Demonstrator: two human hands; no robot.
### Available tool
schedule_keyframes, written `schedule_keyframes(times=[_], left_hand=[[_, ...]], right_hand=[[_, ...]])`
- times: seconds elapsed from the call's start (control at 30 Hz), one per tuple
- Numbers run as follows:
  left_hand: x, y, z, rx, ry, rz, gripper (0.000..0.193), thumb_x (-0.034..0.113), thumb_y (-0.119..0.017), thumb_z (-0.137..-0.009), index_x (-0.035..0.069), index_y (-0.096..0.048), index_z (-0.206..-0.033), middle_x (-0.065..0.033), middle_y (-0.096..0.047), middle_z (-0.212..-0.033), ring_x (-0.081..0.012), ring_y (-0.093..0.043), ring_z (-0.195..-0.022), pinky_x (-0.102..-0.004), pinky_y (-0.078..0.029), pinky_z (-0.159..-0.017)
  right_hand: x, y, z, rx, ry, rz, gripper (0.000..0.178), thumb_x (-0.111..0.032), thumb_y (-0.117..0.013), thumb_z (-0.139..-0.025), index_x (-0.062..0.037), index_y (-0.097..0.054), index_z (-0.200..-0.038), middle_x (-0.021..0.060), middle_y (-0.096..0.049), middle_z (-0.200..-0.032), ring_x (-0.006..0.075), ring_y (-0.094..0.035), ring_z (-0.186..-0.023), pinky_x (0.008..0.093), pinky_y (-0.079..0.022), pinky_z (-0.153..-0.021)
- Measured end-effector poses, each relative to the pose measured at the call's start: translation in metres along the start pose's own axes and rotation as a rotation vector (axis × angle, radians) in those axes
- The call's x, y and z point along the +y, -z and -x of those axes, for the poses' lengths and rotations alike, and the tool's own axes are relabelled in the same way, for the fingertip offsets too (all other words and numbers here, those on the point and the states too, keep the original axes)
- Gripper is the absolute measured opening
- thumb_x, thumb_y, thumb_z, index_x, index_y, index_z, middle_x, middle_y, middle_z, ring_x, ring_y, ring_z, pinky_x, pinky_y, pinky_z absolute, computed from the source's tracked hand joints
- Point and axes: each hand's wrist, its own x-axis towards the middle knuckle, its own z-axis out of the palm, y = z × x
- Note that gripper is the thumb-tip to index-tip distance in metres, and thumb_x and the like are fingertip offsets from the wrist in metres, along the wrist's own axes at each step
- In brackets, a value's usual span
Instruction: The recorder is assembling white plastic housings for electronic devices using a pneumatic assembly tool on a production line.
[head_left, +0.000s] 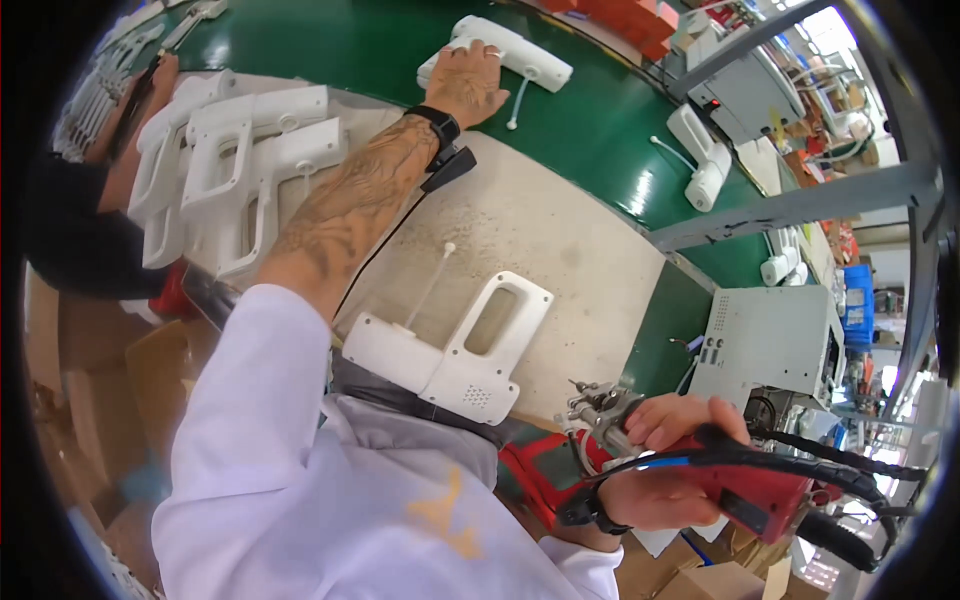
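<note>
My left hand (466, 84) reaches far out over the green surface, its fingers curled over the handle end of a white plastic gun-shaped housing (515, 52). A thin white cord with a small round end hangs from that housing. My right hand (660, 500), low at the right, is wrapped round a red and black power tool (765, 495) with a metal front end (600, 415). Close in front of me lies another white gun-shaped housing (440, 365) with a looped handle and its own cord, flat on the beige work mat (570, 250).
Several white housings (250, 150) are piled at the left, beside a co-worker's arm (130, 150). Another housing (700, 160) lies on the green surface (600, 140) at the right. A grey metal frame bar (800, 205) and a white metal box (765, 340) stand at the right. Dark cables (800, 458) run past my right hand.
</note>
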Motion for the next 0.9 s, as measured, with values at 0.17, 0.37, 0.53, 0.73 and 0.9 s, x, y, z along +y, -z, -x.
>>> schedule_keyframes(times=[0.17,0.37,0.53,0.73,0.9], left_hand=[[-0.002,-0.028,-0.014,-0.220,0.022,-0.050,0.039,0.028,-0.061,-0.087,0.003,-0.062,-0.117,-0.0131,-0.064,-0.099,-0.0329,-0.067,-0.098,-0.0446,-0.046,-0.089],[0.061,0.047,0.038,-0.048,-0.413,0.100,0.034,0.016,-0.050,-0.091,-0.005,-0.058,-0.115,-0.0153,-0.062,-0.087,-0.0294,-0.060,-0.081,-0.0461,-0.046,-0.087],[0.082,0.088,0.127,-0.114,-0.612,0.197,0.037,0.013,-0.051,-0.091,-0.006,-0.056,-0.123,-0.0172,-0.062,-0.103,-0.0297,-0.059,-0.099,-0.0472,-0.044,-0.098],[0.070,0.119,0.138,-0.206,-0.512,0.363,0.039,0.016,-0.060,-0.089,-0.002,-0.058,-0.124,-0.0174,-0.063,-0.102,-0.0343,-0.059,-0.101,-0.0484,-0.044,-0.098],[0.052,0.176,0.174,-0.199,-0.351,0.650,0.040,0.037,-0.073,-0.087,0.002,-0.062,-0.103,-0.0123,-0.063,-0.087,-0.0302,-0.062,-0.079,-0.0407,-0.051,-0.071]], right_hand=[[-0.007,0.020,0.009,-0.038,0.040,0.029,0.086,-0.072,-0.046,-0.093,0.0066,-0.044,-0.128,0.0091,-0.054,-0.070,0.0194,-0.053,-0.057,0.0308,-0.047,-0.051],[-0.004,0.036,0.013,-0.092,0.121,-0.022,0.086,-0.070,-0.044,-0.095,0.0109,-0.044,-0.125,0.0086,-0.052,-0.068,0.0176,-0.050,-0.053,0.0287,-0.044,-0.045],[-0.010,0.045,0.014,-0.174,0.018,-0.029,0.079,-0.065,-0.053,-0.093,0.0038,-0.041,-0.130,0.0102,-0.057,-0.071,0.0222,-0.057,-0.057,0.0329,-0.049,-0.053],[-0.008,0.050,0.014,-0.245,0.010,-0.037,0.079,-0.064,-0.054,-0.094,0.0035,-0.039,-0.133,0.0102,-0.058,-0.074,0.0235,-0.058,-0.061,0.0349,-0.050,-0.058],[-0.015,0.034,0.005,-0.248,-0.043,-0.039,0.079,-0.057,-0.046,-0.099,0.0058,-0.035,-0.146,0.0116,-0.058,-0.081,0.0226,-0.056,-0.067,0.0348,-0.050,-0.061]])
